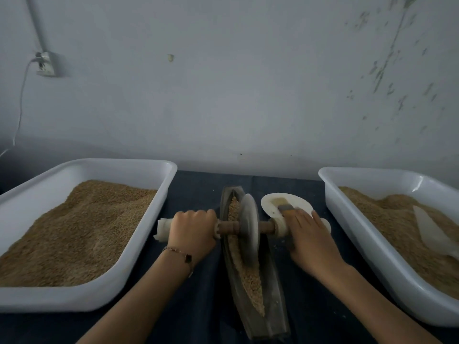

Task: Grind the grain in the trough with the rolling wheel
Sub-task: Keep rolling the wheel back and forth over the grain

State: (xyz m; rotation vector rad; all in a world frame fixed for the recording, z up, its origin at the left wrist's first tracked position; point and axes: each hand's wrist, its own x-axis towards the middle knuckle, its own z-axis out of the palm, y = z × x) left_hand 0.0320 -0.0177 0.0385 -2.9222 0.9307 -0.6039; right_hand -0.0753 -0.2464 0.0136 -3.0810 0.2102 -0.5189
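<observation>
trough (pixel 250 289) centre on table (pixel 198 294) | wheel (pixel 249 223) in trough, upright | grain (pixel 250 281) in trough | left tub (pixel 82 234) left of trough | right tub (pixel 387 244) right of trough | plate (pixel 285 202) just right of trough, brush (pixel 285 207) on it

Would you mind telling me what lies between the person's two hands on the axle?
In the head view, the grey metal rolling wheel stands in the dark boat-shaped trough of grain, between the left hand and right hand.

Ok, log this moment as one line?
left hand grips white-wrapped axle handle | right hand on other handle | grey disc wheel in long dark trough | tan grain under wheel
</observation>
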